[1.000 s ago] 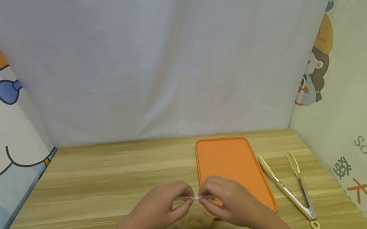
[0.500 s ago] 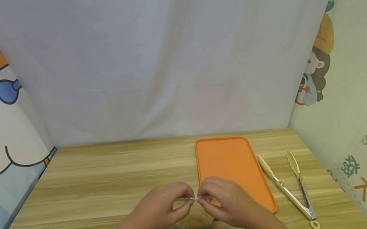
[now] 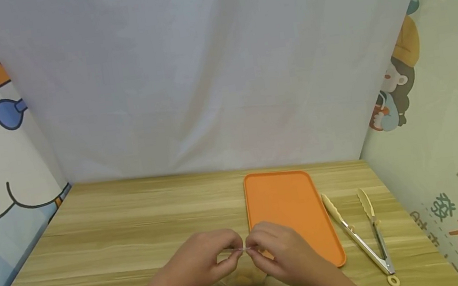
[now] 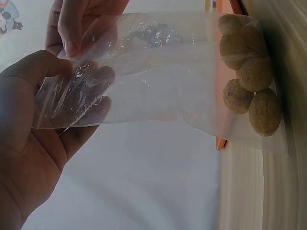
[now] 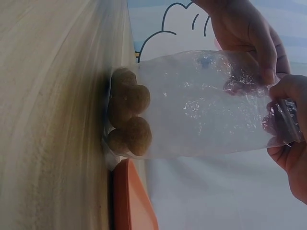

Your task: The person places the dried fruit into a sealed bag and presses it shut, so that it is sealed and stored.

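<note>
A clear plastic bag (image 4: 158, 81) hangs upright in front of the person, its lower end close over the wooden table. Several walnuts (image 4: 255, 74) lie bunched in the bottom of it. My left hand (image 3: 197, 263) pinches the bag's top edge between thumb and fingers. Right beside it, my right hand (image 3: 280, 254) pinches the same edge, the two sets of fingertips nearly meeting in the middle. In the head view the hands cover most of the bag, and only its walnut-filled bottom shows beneath them. Through the film, the wrist views show fingers behind the top.
An orange tray (image 3: 281, 199) lies just beyond the right hand, partly hidden by it. To its right, metal tongs (image 3: 363, 241) with cream tips rest spread on the table (image 3: 135, 223). A pale cloth (image 3: 202, 69) hangs behind, with printed cloths at both sides.
Both hands keep their pinch on the bag, with hardly any movement at the fingertips. The printed cloth on the right has shifted a little to the right.
</note>
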Demonstrator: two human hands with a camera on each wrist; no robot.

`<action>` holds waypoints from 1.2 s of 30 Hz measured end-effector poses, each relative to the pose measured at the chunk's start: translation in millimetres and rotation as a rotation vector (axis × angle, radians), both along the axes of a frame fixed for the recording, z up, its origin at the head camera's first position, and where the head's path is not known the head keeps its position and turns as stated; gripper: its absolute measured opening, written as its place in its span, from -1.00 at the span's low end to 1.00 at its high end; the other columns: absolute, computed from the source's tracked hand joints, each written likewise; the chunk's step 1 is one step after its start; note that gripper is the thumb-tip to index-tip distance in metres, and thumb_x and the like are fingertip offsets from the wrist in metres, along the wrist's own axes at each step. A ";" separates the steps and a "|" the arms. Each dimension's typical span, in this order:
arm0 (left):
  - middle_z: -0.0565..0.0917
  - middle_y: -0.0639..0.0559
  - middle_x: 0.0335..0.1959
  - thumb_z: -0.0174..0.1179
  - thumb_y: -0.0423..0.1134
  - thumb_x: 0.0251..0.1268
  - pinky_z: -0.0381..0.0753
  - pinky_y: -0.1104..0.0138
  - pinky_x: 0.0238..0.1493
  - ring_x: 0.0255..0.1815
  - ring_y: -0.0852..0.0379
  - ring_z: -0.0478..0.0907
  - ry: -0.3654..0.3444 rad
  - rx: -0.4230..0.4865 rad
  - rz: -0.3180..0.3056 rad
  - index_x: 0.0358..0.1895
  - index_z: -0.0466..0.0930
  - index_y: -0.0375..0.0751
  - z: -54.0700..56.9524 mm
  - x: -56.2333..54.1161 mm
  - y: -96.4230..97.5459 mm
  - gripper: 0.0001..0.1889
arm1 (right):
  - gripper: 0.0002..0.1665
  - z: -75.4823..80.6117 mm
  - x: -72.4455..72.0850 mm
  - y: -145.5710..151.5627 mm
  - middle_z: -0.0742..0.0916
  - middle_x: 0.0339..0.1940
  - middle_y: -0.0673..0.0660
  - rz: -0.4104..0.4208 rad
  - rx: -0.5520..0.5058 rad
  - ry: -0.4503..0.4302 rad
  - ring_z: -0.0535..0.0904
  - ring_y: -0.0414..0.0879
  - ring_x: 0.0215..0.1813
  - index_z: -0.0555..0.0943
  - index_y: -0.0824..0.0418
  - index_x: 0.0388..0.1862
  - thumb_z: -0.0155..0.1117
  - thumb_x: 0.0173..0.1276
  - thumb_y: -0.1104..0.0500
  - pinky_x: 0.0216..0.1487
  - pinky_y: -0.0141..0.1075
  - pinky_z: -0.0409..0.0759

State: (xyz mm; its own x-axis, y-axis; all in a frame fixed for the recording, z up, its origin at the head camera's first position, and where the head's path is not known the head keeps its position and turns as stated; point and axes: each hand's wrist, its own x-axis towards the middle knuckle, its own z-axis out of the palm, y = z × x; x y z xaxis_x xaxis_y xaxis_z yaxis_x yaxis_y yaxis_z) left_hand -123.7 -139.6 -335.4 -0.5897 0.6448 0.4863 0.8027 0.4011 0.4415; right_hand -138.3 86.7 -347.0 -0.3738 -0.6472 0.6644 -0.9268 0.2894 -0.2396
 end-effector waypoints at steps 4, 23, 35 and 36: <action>0.66 0.29 -0.30 0.18 -0.32 0.34 0.51 0.64 -0.06 -0.17 0.40 0.63 -0.004 -0.001 0.004 -0.23 0.55 -0.04 0.5 0.2 0.3 -0.93 | -0.92 -0.3 -0.1 -1.0 0.58 -0.37 -0.15 -0.002 -0.016 0.005 0.52 -0.35 -0.31 0.54 0.08 -0.29 0.14 0.44 0.20 -0.22 -0.64 0.48; 0.67 0.32 -0.30 0.15 -0.11 0.45 0.63 0.45 -0.09 -0.15 0.38 0.65 -0.128 -0.033 0.062 -0.20 0.54 0.08 0.7 -6.3 -17.1 -0.95 | -0.92 4.1 -11.2 18.0 0.60 -0.33 -0.17 -0.022 0.069 -0.075 0.54 -0.39 -0.28 0.54 0.01 -0.27 0.26 0.41 0.17 -0.19 -0.62 0.51; 0.63 0.48 -0.32 0.15 0.04 0.41 0.64 0.37 -0.11 -0.17 0.43 0.63 -0.195 -0.047 0.169 -0.27 0.53 0.24 2.2 -8.7 -28.5 -0.92 | -0.89 8.2 -17.3 32.8 0.57 -0.37 -0.21 -0.059 0.079 -0.111 0.41 -0.40 -0.37 0.53 -0.01 -0.29 0.32 0.37 0.13 -0.33 -0.62 0.43; 0.63 0.47 -0.33 0.17 0.02 0.40 0.64 0.37 -0.13 -0.19 0.43 0.63 -0.180 -0.044 0.169 -0.28 0.53 0.22 2.3 -9.1 -29.8 -0.92 | -0.89 8.3 -17.9 33.7 0.57 -0.38 -0.21 -0.061 0.084 -0.107 0.40 -0.40 -0.38 0.53 -0.01 -0.30 0.32 0.37 0.14 -0.34 -0.63 0.42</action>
